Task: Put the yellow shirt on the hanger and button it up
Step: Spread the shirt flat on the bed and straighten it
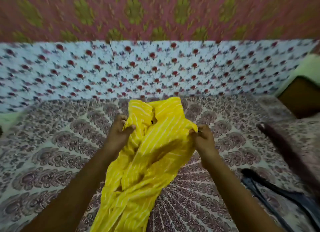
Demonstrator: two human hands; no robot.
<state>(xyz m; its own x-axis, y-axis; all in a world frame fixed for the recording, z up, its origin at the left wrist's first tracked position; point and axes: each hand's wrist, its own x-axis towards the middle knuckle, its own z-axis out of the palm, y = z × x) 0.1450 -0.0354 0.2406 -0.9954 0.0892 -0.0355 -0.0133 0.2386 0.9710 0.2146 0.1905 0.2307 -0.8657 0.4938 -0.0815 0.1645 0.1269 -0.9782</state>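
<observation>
Shirt [149, 153] in both hands, held bunched above a printed bedspread [52, 145]. The left hand [119, 131] curls its fingers and thumb into the yellow cloth near the collar; the right hand [202, 138] pinches the opposite shoulder edge. The garment hangs crumpled between them, its tail trailing down toward the viewer, one dark button visible near the open neck. No hanger can be made out with certainty: a dark shape [270, 193] lying at the right on the bedspread may be one, but blur leaves that unsettled. By the look of things the job is barely begun. The shirt appears neither on a hanger nor buttoned, so spreading it out, threading the hanger through the shoulders and fastening the front all seem left to do.
</observation>
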